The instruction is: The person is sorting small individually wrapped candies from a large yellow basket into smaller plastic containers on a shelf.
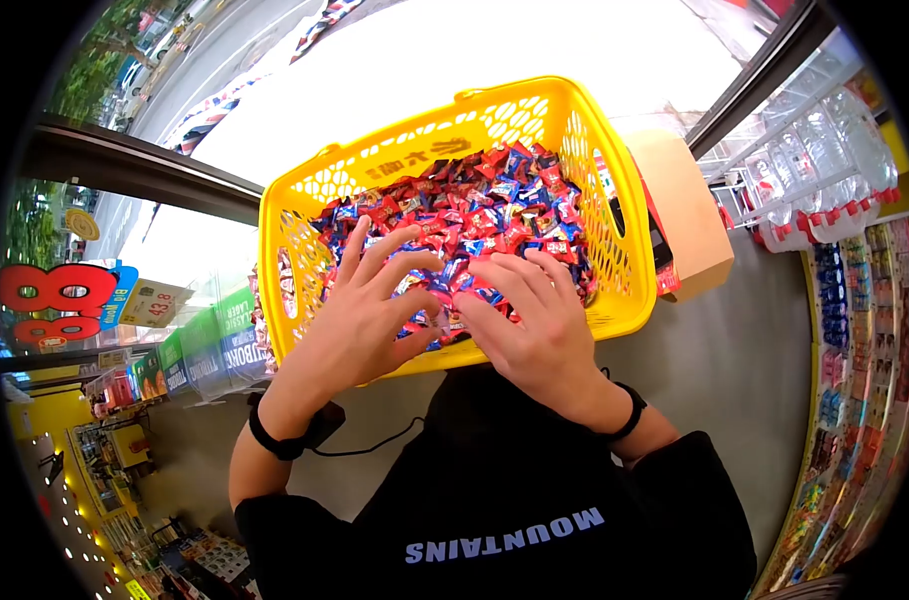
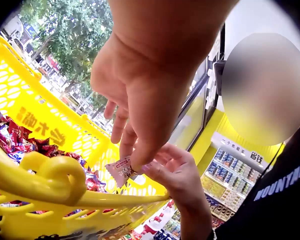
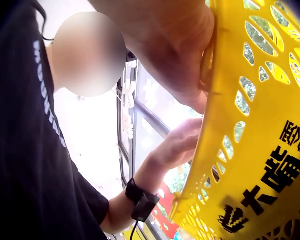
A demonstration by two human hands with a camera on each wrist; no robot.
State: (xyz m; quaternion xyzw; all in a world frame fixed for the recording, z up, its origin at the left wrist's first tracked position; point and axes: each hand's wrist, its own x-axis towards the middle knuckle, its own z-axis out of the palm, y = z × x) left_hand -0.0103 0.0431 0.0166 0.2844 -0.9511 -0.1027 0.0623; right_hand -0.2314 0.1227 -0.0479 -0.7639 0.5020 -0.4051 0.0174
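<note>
A small pinkish-white wrapped candy (image 2: 121,172) sits between the two hands in the left wrist view. My left hand (image 1: 359,310) pinches it between thumb and forefinger, the other fingers spread over the pile. From the other side my right hand (image 1: 534,325) meets it, thumb and fingers curled in at the candy's near end. Below both hands, red and blue wrapped candies (image 1: 494,190) fill much of a yellow plastic basket (image 1: 629,270). In the right wrist view the basket's wall hides the fingertips and the candy.
A cardboard box (image 1: 689,215) stands beyond the basket's right end. Bottled water on a white rack (image 1: 824,180) and stocked shelves (image 1: 854,370) line the right side. Green beer cartons (image 1: 199,345) are at left, near a glass door frame. A cable hangs from the left wristband (image 1: 284,435).
</note>
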